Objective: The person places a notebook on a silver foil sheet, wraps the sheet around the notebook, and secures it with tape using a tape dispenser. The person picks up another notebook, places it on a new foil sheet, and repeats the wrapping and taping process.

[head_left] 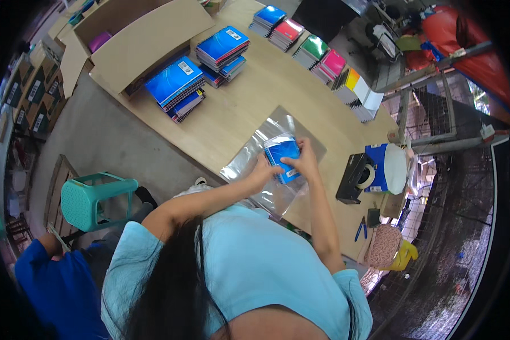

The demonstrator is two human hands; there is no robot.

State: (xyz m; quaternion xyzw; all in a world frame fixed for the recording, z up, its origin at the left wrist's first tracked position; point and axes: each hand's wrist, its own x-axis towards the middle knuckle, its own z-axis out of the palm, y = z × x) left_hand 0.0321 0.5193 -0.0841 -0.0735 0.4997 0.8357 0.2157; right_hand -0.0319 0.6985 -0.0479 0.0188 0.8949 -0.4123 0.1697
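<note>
A blue spiral notebook sits inside a clear plastic sleeve, over a stack of clear plastic bags lying on the wooden table. My left hand grips the notebook's left edge through the plastic. My right hand holds its right side, fingers curled over the sleeve. Both forearms reach in from below, out of a light blue shirt.
Stacks of blue notebooks lie beside an open cardboard box. Coloured notebook stacks line the table's far edge. A black tape dispenser stands to the right. A teal stool and a person in blue are at left.
</note>
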